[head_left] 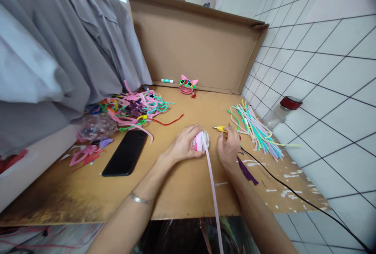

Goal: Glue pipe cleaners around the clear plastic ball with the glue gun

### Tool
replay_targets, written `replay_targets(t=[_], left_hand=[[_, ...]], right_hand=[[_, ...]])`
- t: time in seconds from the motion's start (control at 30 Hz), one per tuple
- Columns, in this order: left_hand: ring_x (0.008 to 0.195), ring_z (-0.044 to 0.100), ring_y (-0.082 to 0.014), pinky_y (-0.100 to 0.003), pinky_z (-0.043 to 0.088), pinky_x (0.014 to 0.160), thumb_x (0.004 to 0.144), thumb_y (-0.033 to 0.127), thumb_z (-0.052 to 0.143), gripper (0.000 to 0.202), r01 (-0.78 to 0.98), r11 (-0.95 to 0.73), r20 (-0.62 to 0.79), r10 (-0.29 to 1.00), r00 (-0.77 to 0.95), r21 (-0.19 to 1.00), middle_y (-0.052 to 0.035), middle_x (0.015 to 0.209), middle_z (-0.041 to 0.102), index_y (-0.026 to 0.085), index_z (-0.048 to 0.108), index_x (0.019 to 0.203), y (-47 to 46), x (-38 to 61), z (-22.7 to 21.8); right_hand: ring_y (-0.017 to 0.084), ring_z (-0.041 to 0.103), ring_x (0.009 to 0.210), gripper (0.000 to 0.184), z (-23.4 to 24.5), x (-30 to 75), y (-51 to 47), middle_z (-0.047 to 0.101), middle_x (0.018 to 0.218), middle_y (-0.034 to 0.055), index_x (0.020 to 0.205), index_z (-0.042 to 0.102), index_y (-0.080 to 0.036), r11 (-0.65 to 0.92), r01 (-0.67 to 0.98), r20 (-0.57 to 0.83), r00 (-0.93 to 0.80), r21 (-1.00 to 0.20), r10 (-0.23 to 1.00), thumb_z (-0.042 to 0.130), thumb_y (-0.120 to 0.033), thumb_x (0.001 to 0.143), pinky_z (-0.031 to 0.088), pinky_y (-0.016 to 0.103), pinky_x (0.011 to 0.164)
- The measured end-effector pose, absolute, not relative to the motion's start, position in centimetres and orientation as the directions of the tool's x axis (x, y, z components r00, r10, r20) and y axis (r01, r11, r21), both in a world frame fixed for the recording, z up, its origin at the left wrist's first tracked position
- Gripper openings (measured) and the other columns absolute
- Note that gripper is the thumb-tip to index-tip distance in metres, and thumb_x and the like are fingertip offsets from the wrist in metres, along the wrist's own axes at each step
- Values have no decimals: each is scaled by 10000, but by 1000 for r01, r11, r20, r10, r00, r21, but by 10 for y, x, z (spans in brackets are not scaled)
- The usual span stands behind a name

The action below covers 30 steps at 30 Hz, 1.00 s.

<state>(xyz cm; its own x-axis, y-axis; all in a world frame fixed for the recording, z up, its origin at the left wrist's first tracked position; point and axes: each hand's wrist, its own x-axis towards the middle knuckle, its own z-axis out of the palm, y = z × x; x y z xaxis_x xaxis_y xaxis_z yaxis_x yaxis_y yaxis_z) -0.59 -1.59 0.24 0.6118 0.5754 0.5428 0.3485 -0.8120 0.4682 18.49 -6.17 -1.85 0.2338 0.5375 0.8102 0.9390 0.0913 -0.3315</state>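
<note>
- We have our left hand [184, 143] around a small clear rounded form [206, 138], its fingers clamped on the sides, over the middle of the desk [182, 195]
- Our right hand [229, 146] is just to the right, fingers curled beside a yellow-nosed tool [219, 128], perhaps a hot-glue gun; we cannot tell whether they grip it
- We see bands of a lilac pipe cleaner [212, 183] already laid over part of the form, beside a brighter pink patch
- We judge the covering only partly done: the right side shows bare, and a long free end trails past the near edge of the desk
- At the right we have a bundle of loose pipe cleaners [258, 130], seemingly unused, with a purple tassel [247, 171] nearer us
- On the far side, a pink-eared animal head [187, 84] looks complete to us
- To our left lie a tangled pile [141, 103] and a black phone [125, 154]
</note>
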Motion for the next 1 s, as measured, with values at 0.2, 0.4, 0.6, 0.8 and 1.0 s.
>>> replay_targets(t=[0.2,0.4,0.6,0.8,1.0], left_hand=[[1226,563,-317,-446,457,1064,633,299,778,647,349,-799,536,591,603,490,-168,1292,592,158,539,1218,-16,-5,4],[1226,562,-307,-447,452,1067,638,292,777,641,344,-795,534,596,599,500,-152,1289,592,181,536,1222,-17,-5,5],[1213,564,-308,-436,452,1062,639,303,783,651,347,-797,530,593,607,495,-164,1276,591,146,530,1219,-15,-6,4],[1153,594,-300,-427,473,1024,609,275,799,661,332,-766,521,626,580,550,-141,1233,613,168,532,1204,-16,-7,7],[1120,614,-282,-404,481,1008,605,300,814,643,288,-747,528,639,560,599,-115,1205,626,182,548,1178,-14,-7,5]], right_hand=[[346,588,953,504,-13,216,-57,611,1046,254,1094,587,-34,-463,880,507,446,-100,738,452,-486,916,427,439,795],[349,631,984,610,-14,226,-48,619,1090,254,1092,599,-20,-546,835,317,538,-71,781,477,-584,893,473,399,764],[333,662,966,512,-15,229,-42,649,1086,232,1095,622,-27,-576,804,321,589,-145,741,540,-471,854,494,368,745],[307,665,885,449,-13,235,-47,676,1013,190,1053,657,-68,-517,822,414,567,-236,712,593,-428,791,485,352,711],[274,627,908,373,-12,232,-53,668,980,128,1024,654,-130,-219,902,682,426,-373,594,609,-373,744,495,361,759]])
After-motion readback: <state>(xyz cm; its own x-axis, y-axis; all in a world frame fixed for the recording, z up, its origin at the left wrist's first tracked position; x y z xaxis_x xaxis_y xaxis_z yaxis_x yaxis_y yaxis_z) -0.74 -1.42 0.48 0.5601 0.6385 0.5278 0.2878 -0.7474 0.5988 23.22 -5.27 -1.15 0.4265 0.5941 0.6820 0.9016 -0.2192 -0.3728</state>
